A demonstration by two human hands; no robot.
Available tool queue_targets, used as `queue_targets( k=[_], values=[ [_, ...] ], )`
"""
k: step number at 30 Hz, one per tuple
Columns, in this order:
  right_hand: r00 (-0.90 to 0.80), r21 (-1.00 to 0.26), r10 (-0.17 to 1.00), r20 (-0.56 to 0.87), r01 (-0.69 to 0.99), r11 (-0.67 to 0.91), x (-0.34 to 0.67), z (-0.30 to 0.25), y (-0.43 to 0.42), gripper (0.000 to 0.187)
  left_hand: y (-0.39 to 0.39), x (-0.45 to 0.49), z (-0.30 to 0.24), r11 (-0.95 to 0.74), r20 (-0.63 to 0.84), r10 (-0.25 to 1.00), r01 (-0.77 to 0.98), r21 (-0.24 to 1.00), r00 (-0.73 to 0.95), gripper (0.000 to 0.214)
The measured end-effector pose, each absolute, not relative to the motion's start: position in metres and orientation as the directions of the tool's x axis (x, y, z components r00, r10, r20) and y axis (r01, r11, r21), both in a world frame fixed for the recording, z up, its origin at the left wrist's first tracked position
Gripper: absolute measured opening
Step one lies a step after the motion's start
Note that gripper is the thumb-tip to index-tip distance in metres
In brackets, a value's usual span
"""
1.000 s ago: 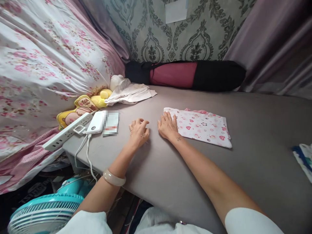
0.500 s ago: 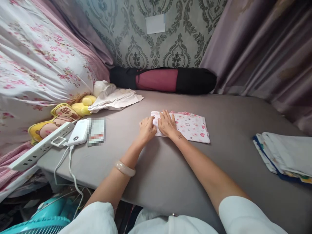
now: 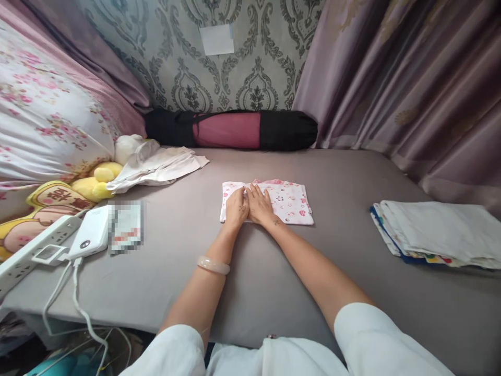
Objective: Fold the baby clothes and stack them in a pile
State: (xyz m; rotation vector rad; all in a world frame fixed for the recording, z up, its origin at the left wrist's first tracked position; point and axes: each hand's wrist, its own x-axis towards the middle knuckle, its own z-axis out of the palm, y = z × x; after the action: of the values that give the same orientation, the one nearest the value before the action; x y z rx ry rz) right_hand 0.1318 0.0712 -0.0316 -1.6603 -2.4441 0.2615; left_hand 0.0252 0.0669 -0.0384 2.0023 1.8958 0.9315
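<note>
A folded white cloth garment (image 3: 291, 201) with pink hearts and small prints lies on the grey-covered surface in front of me. A pink ruffle-like edge pokes out along its far side. My left hand (image 3: 236, 207) rests on the left part of the cloth, fingers stretched forward, with a pale bangle (image 3: 213, 265) on that forearm. Right beside it, my right hand (image 3: 259, 204) lies flat on the cloth with its fingers spread. The two hands touch or nearly touch, and neither grips anything.
A stack of folded clothes (image 3: 438, 230) is at the right. On the left are a crumpled pale garment (image 3: 160, 167), yellow plush toys (image 3: 94, 183), a white power bank (image 3: 91, 230) with cables and a power strip (image 3: 37, 250). A long black-and-maroon bag (image 3: 227, 129) lies against the wall.
My left hand has moved from the cloth's left edge onto it, next to my right hand, its fingers now extended rather than curled. The view has turned to the right.
</note>
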Motion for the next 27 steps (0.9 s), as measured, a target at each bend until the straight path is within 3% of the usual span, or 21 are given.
queue_targets(
  k=[4,11,22,27],
  values=[
    [-0.354,-0.294,0.934,0.040,0.889,0.350,0.147,-0.029,0.075,0.055,0.060,0.027,-0.044,-0.194,0.316,0.948,0.866,0.461,0.044,0.041],
    [-0.271,-0.239,0.955,0.122,0.926,0.294,0.175,-0.035,0.072,0.056,0.045,0.041,-0.044,-0.157,0.222,0.969,0.962,0.224,0.107,0.051],
    [-0.280,-0.253,0.953,0.115,0.920,0.301,0.180,-0.038,0.073,0.055,0.048,0.037,-0.049,-0.167,0.215,0.969,0.966,0.197,0.124,0.054],
    [-0.188,-0.252,0.973,0.136,0.943,0.217,0.199,-0.035,0.069,0.056,0.046,0.037,-0.045,-0.157,0.187,0.976,0.962,0.224,0.116,0.054]
  ],
)
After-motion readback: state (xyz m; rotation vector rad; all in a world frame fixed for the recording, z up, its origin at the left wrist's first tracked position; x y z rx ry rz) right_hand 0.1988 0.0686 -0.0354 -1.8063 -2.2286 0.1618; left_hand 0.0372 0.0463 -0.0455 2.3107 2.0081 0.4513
